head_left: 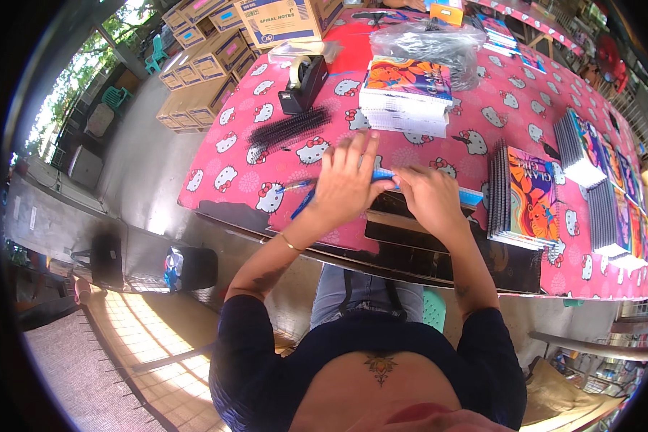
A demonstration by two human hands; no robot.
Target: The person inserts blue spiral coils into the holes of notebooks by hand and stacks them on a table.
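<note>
At the table's near edge lies a flat, narrow blue strip [470,196], mostly hidden by my hands; its kind is unclear. My left hand [347,180] rests on its left part with the fingers stretched out and the thumb against it. Beside it, my right hand [430,200] has its fingers curled down over the strip. Left of my left wrist is a blue-handled hand tool [302,204], partly covered. Black spiral binding coils [289,129] lie beyond my left hand. A stack of notebooks [408,99] with colourful covers stands farther off.
A black tape dispenser [304,85] stands behind the coils. Spiral-bound notebooks [531,191] are stacked at the right, with more piles [615,216] beyond. Clear plastic wrap [432,43] lies at the back. Cardboard boxes [207,61] are piled beyond the pink table's left side.
</note>
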